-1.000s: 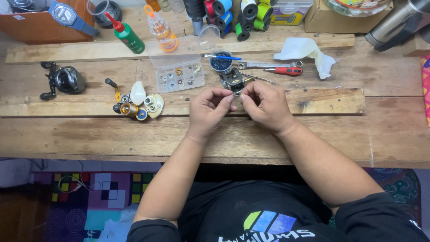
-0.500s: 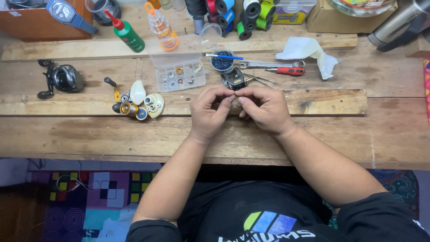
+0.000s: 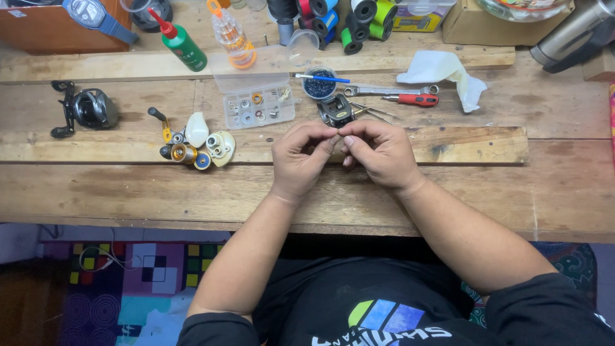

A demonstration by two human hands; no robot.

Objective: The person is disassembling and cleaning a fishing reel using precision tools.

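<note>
Whatever tiny part is pinched between the two hands at frame centre is too small to make out, and a slip could drop it into a gap between the planks of the worn wooden counter (image 3: 128, 186). The left hand (image 3: 300, 159) and right hand (image 3: 378, 152) meet fingertip to fingertip, fingers narrow, just below the dark stripped reel frame (image 3: 335, 110).

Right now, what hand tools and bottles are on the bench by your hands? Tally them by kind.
Screwdriver, red handle: 1
Wrench, silver: 1
Brush, blue handle: 1
Bottle, green: 1
Bottle, clear with orange: 1
Total: 5
Left hand and right hand meet at the fingertips; whatever they pinch is too small to tell.
</note>
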